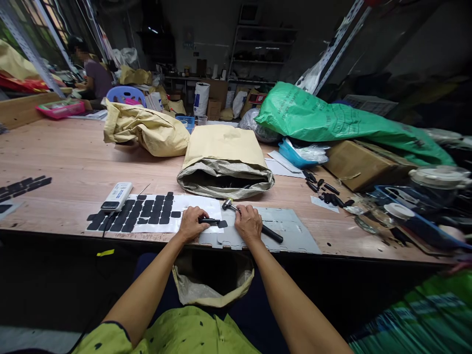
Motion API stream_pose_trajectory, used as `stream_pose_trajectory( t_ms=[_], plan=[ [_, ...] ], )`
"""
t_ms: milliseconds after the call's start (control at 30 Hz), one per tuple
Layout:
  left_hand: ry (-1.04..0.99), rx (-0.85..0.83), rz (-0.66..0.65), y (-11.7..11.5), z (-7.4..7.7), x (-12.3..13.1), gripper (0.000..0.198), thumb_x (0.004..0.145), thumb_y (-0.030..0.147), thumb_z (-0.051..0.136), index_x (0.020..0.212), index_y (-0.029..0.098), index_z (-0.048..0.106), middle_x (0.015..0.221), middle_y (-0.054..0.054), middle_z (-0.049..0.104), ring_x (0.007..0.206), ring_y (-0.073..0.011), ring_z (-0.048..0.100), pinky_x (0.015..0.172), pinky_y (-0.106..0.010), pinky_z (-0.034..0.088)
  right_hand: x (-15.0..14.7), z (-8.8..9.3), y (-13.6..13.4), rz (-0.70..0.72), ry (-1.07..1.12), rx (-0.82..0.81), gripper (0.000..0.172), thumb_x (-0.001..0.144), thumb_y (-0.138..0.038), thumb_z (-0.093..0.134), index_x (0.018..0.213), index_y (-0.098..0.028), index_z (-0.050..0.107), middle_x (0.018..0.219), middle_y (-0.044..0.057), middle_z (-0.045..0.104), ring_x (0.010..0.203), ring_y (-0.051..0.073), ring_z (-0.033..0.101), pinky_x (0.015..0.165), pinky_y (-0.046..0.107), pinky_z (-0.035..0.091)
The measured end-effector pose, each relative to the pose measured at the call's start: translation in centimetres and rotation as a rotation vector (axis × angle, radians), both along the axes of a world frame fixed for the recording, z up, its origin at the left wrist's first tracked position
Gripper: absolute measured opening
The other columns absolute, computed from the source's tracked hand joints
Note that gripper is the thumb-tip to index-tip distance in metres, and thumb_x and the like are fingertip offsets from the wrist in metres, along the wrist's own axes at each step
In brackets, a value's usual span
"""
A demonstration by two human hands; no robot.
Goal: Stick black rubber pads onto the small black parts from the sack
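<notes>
My left hand point(191, 222) is closed on a slim black part point(213, 221) that lies on a grey cardboard sheet point(295, 231) at the table's front edge. My right hand point(248, 223) is closed on a small hammer point(258, 223) with a black handle; its metal head point(227, 204) points left, just above the black part. Left of my hands a white sheet point(191, 204) carries rows of black rubber pads point(147, 212). An open tan paper sack point(224, 167) lies right behind my hands.
A white remote point(117, 195) rests on the pads. Loose black parts point(326, 191), a cardboard box point(359, 164), a green sack point(332, 118) and a blue tray point(416, 216) crowd the right. Another tan sack point(147, 130) lies back left. A person point(94, 73) sits far left. A bag point(212, 285) hangs below the table edge.
</notes>
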State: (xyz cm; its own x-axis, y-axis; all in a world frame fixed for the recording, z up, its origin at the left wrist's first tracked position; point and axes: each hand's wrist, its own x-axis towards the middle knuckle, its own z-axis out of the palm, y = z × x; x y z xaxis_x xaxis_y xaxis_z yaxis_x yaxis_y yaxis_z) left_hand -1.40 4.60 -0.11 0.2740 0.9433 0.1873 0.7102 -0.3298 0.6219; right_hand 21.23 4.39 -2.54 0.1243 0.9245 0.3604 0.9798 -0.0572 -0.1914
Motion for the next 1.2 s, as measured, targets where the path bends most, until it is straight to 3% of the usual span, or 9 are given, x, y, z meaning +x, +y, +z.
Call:
stream_pose_trajectory(
  t_ms=[200,333,500,600,700,800,933,1100,1200],
  plan=[
    [-0.155,0.095,-0.338,-4.7,0.2,0.5,0.015,0.078,0.026,0.072,0.090,0.020,0.066,0.085,-0.002,0.064,0.080,-0.0177,0.056,0.075,-0.030,0.041,-0.1,0.0,0.1,0.001,0.007,0.003,0.020,0.090,-0.025,0.054,0.107,-0.023,0.065,0.097,0.005,0.058,0.088,0.019,0.046,0.072,0.031,0.027],
    [-0.067,0.014,-0.578,-9.5,-2.3,1.0,0.019,0.083,0.034,0.067,0.096,0.021,0.066,0.087,-0.002,0.065,0.079,-0.0172,0.059,0.073,-0.029,0.040,-0.1,0.0,0.1,0.000,0.016,0.008,0.019,0.090,-0.026,0.054,0.106,-0.022,0.065,0.097,0.005,0.059,0.088,0.019,0.046,0.072,0.031,0.027],
    [0.128,-0.229,-0.508,-12.1,-6.9,1.2,0.018,0.082,0.031,0.067,0.099,0.023,0.067,0.091,-0.001,0.066,0.083,-0.0174,0.062,0.072,-0.027,0.043,-0.2,0.1,0.0,-0.002,0.030,0.008,0.020,0.090,-0.025,0.054,0.106,-0.022,0.064,0.097,0.006,0.058,0.088,0.019,0.045,0.072,0.031,0.026],
    [0.199,-0.329,-0.423,-12.0,-8.2,1.2,0.022,0.081,0.027,0.066,0.103,0.024,0.067,0.098,-0.001,0.067,0.091,-0.0189,0.063,0.077,-0.027,0.045,-0.2,0.2,0.0,-0.002,0.023,0.002,0.020,0.090,-0.025,0.054,0.106,-0.022,0.064,0.097,0.005,0.058,0.088,0.019,0.045,0.072,0.030,0.026],
    [0.206,-0.307,-0.470,-11.8,-7.6,1.4,0.021,0.080,0.027,0.067,0.101,0.024,0.068,0.095,-0.001,0.068,0.085,-0.0177,0.064,0.072,-0.026,0.046,-0.2,0.2,0.1,0.000,0.019,0.001,0.019,0.090,-0.026,0.054,0.106,-0.022,0.064,0.097,0.005,0.058,0.088,0.019,0.045,0.072,0.030,0.026],
    [0.085,-0.132,-0.635,-11.4,-5.2,2.2,0.012,0.084,0.030,0.064,0.091,0.022,0.070,0.080,-0.001,0.067,0.069,-0.0136,0.061,0.060,-0.023,0.042,-0.2,0.1,0.0,-0.003,0.004,0.006,0.018,0.090,-0.027,0.054,0.105,-0.022,0.064,0.097,0.005,0.058,0.088,0.019,0.044,0.072,0.030,0.025],
    [-0.134,0.152,-0.610,-7.9,-1.1,4.9,0.020,0.090,0.031,0.055,0.082,0.020,0.070,0.067,-0.002,0.064,0.060,-0.0126,0.056,0.058,-0.025,0.042,-0.2,0.2,-0.1,-0.005,-0.018,0.005,0.017,0.091,-0.026,0.053,0.104,-0.022,0.063,0.097,0.005,0.057,0.089,0.019,0.044,0.072,0.031,0.025],
    [-0.243,0.175,-0.027,2.8,2.4,9.2,0.017,0.088,0.024,0.054,0.084,0.019,0.070,0.079,-0.004,0.067,0.070,-0.0142,0.058,0.069,-0.026,0.047,-0.2,0.6,-0.1,0.000,-0.003,-0.008,0.017,0.091,-0.026,0.052,0.104,-0.022,0.063,0.097,0.006,0.059,0.089,0.020,0.046,0.073,0.032,0.026],
    [-0.133,0.096,0.165,9.1,3.3,11.5,0.017,0.086,0.025,0.057,0.088,0.018,0.072,0.089,-0.006,0.068,0.082,-0.0171,0.062,0.078,-0.028,0.047,-0.2,0.7,-0.1,0.009,0.007,-0.003,0.016,0.091,-0.026,0.053,0.103,-0.022,0.063,0.097,0.006,0.059,0.089,0.021,0.046,0.073,0.032,0.026]
  ],
)
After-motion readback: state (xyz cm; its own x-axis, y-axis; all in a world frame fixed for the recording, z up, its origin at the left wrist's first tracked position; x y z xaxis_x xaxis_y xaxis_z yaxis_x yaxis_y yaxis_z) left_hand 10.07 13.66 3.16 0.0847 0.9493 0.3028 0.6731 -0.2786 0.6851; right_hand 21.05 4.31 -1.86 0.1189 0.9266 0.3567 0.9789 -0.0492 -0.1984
